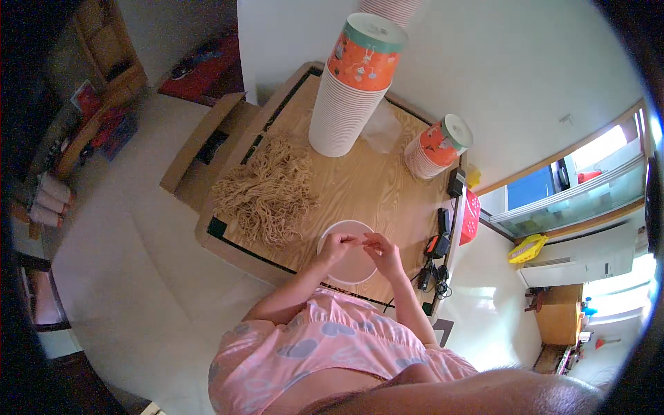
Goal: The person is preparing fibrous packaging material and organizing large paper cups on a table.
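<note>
Over a white round paper bucket (354, 277) at the table's near edge, my left hand (339, 247) and my right hand (384, 253) meet at the fingertips. Both are closed in a pinch; whatever is between the fingers is too small to make out. The bucket's mouth faces up, and my hands cover part of its rim and inside. To the left of my left hand lies a loose heap of tan cords (266, 190), tangled and spilling across the wood-grain table (346, 187).
A tall upside-down stack of paper buckets (344, 104) stands at the back, a shorter stack (434, 149) at the right. Power adapters with black cables (437, 266) line the right edge. An open cardboard box (197, 155) is left of the table. A wall rises behind.
</note>
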Demonstrator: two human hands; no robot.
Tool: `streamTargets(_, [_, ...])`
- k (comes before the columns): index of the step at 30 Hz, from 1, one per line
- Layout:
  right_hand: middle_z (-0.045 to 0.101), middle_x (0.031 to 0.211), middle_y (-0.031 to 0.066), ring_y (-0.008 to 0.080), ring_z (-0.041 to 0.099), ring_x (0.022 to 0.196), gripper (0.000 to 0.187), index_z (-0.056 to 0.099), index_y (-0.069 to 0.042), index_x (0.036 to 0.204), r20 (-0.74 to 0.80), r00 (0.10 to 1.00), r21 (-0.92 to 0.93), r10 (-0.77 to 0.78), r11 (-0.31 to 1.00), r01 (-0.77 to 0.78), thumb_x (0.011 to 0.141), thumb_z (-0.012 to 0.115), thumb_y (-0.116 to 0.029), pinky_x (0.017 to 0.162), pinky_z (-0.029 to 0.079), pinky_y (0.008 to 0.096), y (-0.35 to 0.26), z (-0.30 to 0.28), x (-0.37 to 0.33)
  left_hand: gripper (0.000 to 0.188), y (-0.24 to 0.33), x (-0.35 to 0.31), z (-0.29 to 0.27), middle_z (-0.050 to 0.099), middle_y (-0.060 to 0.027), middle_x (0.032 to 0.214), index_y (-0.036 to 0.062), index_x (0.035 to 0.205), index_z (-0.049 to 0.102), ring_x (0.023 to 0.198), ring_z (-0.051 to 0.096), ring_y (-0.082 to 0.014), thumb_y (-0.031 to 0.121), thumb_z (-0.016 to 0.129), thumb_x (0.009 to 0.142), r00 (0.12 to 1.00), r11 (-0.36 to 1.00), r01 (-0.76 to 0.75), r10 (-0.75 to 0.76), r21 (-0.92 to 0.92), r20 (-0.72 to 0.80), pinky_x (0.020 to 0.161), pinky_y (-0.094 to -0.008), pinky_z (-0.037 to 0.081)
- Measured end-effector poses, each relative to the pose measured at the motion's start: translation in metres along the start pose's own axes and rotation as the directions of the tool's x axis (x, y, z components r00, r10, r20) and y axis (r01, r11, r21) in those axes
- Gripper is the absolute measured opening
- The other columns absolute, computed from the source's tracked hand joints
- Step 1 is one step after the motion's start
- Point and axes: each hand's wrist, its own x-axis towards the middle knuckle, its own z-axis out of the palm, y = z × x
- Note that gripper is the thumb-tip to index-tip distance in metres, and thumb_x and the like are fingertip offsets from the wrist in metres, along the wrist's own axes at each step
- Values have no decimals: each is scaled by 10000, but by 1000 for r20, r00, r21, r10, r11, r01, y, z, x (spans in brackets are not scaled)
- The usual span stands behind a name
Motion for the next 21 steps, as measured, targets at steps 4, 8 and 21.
streamTargets(4, [603, 750, 45, 110, 563, 683, 121, 569, -6, 896, 87, 996, -143, -15, 989, 27, 779, 540, -12, 620, 463, 244, 2, -11, 0, 176, 10, -5, -1, 577, 56, 655, 87, 802, 660, 550, 465, -51, 238, 648, 714, 997, 1000, -2, 0, 32, 72, 512, -200, 369])
streamTargets(8, [591, 738, 91, 172, 582, 687, 87, 557, -10, 866, 91, 995, -268, -27, 962, 51, 790, 532, -44, 606, 460, 272, 0, -9, 3, 165, 22, -10, 1, 580, 49, 656, 89, 821, 660, 550, 469, -57, 218, 643, 719, 998, 999, 42, -41, -13, 57, 510, -207, 371])
streamTargets(21, [548, 810, 180, 360, 544, 715, 151, 499, -40, 831, 130, 985, -698, 113, 716, 10, 821, 500, -190, 588, 438, 400, -4, -5, 6, 155, 31, -10, 7, 639, -46, 741, 6, 790, 649, 678, 570, -91, 138, 655, 708, 992, 987, -119, 122, 108, -25, 626, -227, 448])
